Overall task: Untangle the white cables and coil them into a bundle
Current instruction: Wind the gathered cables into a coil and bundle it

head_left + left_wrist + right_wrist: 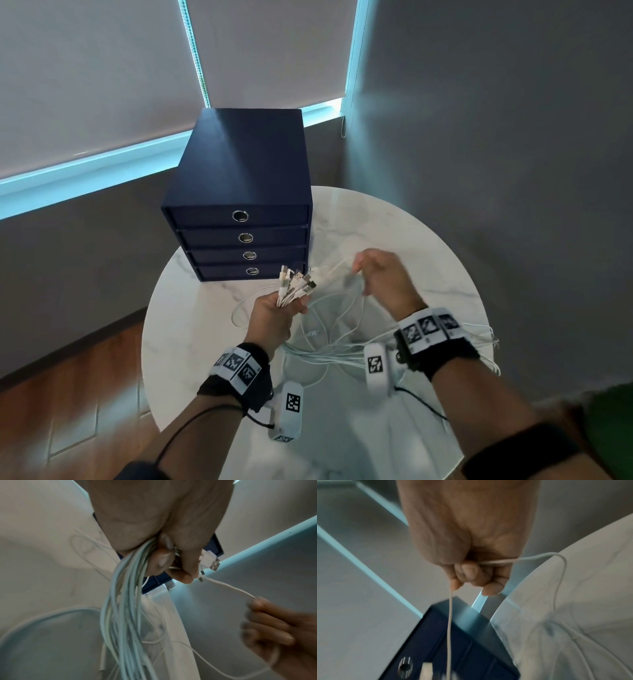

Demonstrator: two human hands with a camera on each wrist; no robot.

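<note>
My left hand (274, 317) grips a bunch of white cables (123, 601) just below their plug ends (296, 282), which fan out upward; the strands hang down from the fist. My right hand (380, 274) is a little to the right, its fingers (471, 573) curled round a single white cable (449, 622) that runs back toward the left hand's bunch. More white cable loops (329, 339) lie tangled on the round white marble table (428, 246) beneath both hands.
A dark blue box of drawers (239, 205) with metal ring pulls stands at the table's back left, close behind the plug ends. Grey walls and window blinds lie beyond. Some cable (486, 339) hangs over the table's right edge. Wooden floor (68, 394) shows at left.
</note>
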